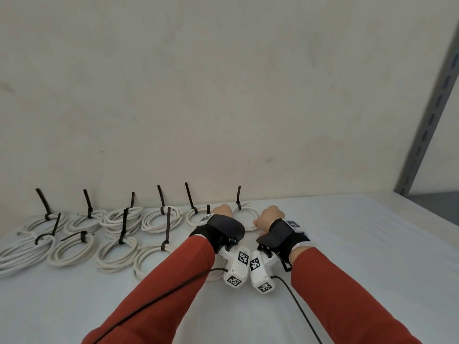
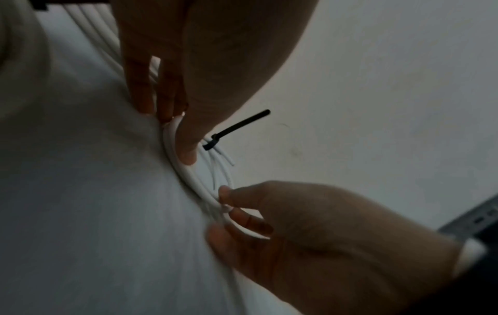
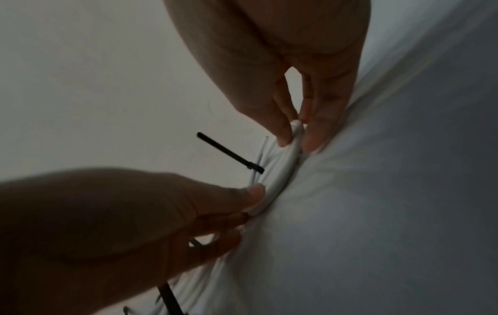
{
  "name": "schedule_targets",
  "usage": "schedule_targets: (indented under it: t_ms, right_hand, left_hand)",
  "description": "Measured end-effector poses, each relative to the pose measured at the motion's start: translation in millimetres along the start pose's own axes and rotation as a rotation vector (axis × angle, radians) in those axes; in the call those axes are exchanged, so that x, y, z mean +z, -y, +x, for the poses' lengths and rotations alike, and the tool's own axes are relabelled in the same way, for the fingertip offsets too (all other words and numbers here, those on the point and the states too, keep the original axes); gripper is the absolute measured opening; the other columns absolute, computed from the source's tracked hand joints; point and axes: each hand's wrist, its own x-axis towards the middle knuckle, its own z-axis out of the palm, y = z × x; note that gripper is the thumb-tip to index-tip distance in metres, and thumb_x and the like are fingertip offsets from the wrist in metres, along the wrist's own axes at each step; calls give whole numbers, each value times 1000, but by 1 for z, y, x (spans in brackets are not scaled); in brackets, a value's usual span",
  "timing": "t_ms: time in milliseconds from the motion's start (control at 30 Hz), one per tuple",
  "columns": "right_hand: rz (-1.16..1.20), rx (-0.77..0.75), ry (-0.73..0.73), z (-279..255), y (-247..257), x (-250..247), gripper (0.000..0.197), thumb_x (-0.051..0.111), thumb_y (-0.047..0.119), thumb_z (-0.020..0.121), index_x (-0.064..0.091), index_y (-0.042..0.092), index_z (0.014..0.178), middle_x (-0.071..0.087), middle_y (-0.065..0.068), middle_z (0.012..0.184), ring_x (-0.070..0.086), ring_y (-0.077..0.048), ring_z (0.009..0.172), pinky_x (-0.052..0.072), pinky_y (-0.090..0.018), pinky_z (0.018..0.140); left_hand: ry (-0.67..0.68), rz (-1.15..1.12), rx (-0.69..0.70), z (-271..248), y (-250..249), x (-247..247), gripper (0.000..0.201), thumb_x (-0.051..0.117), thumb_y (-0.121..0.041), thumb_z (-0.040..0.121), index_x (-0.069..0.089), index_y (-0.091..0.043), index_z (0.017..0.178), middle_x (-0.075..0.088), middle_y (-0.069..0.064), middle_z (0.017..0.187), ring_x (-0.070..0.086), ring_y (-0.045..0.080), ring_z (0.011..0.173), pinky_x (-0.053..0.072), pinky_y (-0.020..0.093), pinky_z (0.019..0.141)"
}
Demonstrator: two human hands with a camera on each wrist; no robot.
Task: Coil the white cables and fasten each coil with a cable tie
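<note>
A white cable coil lies on the white cloth at the foot of the wall. A black cable tie is fastened round its far side, with the tail standing up. My left hand pinches the coil's left side, thumb inside the loop and fingers outside. My right hand pinches its right side. In the left wrist view my left hand presses the coil onto the cloth, with the tie beyond. In the right wrist view my right hand pinches the coil near the tie.
Several tied white coils with black tie tails lie in two rows to the left, one right beside my left hand. The wall stands directly behind. A grey slotted metal post rises at the right. Bare white cloth stretches to the right.
</note>
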Motion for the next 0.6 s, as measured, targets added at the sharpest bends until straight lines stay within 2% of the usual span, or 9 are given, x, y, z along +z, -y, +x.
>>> schedule_targets:
  t_ms: [67,100,200,300,333,433,467,567,600]
  right_hand:
    - [-200,-11,-35,6,2,6,37,57,26,85,62,3,114,62,-16,124,59,-32,113,48,-29,84]
    - [-224,-25,-31,8,1,6,36,55,25,86,62,2,114,61,-16,125,58,-32,114,47,-28,83]
    - [-272,-34,5,3,1,3,36,53,26,89,59,2,115,58,-18,127,56,-33,115,45,-28,82]
    - [-288,-34,21,5,0,1,36,53,24,90,56,1,119,56,-19,129,53,-33,119,45,-30,88]
    - [-279,-33,28,2,1,-2,33,53,22,90,56,2,116,56,-19,129,54,-33,118,46,-30,88]
    - [-255,-56,11,-3,0,-6,14,52,19,89,53,6,93,59,-21,124,58,-33,112,48,-31,86]
    - [-251,-54,15,-8,0,-8,15,51,19,89,55,4,94,59,-21,123,59,-33,111,48,-32,86]
    - [-216,-61,29,-19,-3,-11,35,51,19,90,55,0,119,58,-21,123,60,-34,109,50,-34,87]
    - [-224,-82,36,-27,-2,-13,33,51,19,90,56,1,117,60,-20,119,61,-32,105,51,-33,86]
  left_hand:
    - [1,38,9,-1,-2,-1,22,64,-23,86,59,-7,101,64,9,102,61,25,93,47,28,73]
    - [2,41,13,0,-3,-1,22,63,-24,86,59,-8,101,64,9,103,61,25,94,46,27,73]
    - [-13,60,10,2,-4,0,30,54,-22,94,57,-4,118,61,12,122,58,27,112,45,28,85]
    - [-49,79,30,-1,-5,0,40,60,-26,91,52,-4,123,57,12,126,54,26,117,43,26,86]
    - [-52,81,39,-4,-4,0,44,64,-27,88,51,-4,122,56,11,125,54,25,117,42,25,83]
    - [-54,74,79,-11,-1,-3,44,69,-22,81,52,-4,117,57,12,122,55,24,111,40,24,74]
    - [-48,50,95,-15,0,-6,44,69,-20,81,52,-4,117,57,12,123,55,24,110,42,25,74]
    - [-57,-1,186,-28,4,-13,42,64,-19,87,52,-4,124,55,12,129,50,25,120,39,26,91]
    - [-64,-33,226,-37,4,-16,39,62,-19,88,55,-5,123,56,11,128,51,24,120,37,24,93]
